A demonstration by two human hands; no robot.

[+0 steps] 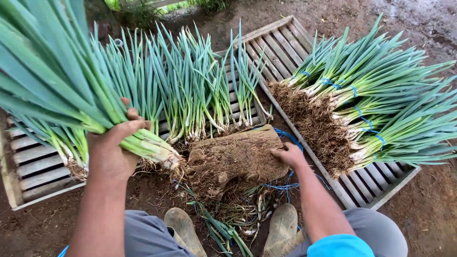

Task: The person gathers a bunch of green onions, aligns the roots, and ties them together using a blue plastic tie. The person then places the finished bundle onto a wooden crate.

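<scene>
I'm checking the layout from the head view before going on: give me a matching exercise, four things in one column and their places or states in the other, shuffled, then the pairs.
Things:
1. left hand
2. right hand
3. tied bunches
4. loose green onions

Places or states:
A. stacked on the right-hand slatted wooden tray, bound with blue bands
B. rests on the right end of the muddy wooden block
C. lean upright on the left-hand wooden tray, behind the block
D. grips a bundle of green onions, roots toward the block

Pairs: 1-D, 2-B, 3-A, 4-C
</scene>
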